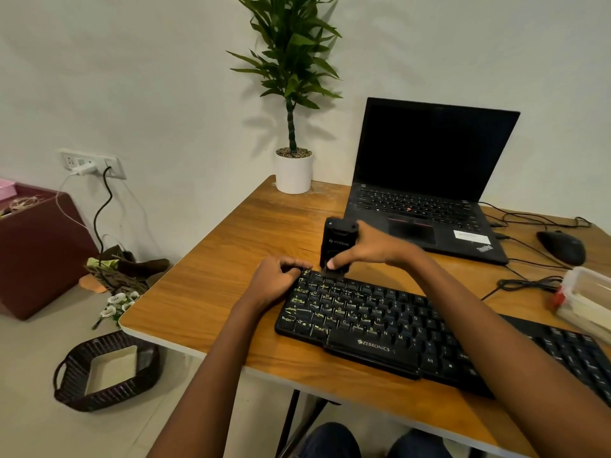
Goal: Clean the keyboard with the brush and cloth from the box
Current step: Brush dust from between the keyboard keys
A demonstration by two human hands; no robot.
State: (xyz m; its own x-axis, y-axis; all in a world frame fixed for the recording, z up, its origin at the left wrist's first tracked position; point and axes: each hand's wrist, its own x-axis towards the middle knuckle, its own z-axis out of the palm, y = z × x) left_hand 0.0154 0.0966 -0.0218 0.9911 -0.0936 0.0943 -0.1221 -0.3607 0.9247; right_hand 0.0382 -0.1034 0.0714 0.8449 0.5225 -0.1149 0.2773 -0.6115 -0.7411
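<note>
A black Zebronics keyboard (390,328) lies slanted across the wooden table (211,292). My right hand (370,249) grips a black block-shaped brush (337,246), held upright with its bristles on the keyboard's top left rows. My left hand (277,279) rests curled over the keyboard's upper left corner, holding it in place. A clear plastic box (585,299) with a red clip stands at the right edge of the table. No cloth is visible.
An open black laptop (429,180) stands behind the keyboard, a black mouse (562,246) and cables to its right. A potted plant (294,170) sits at the table's far corner. On the floor to the left are a wicker basket (105,371) and a maroon box (39,246).
</note>
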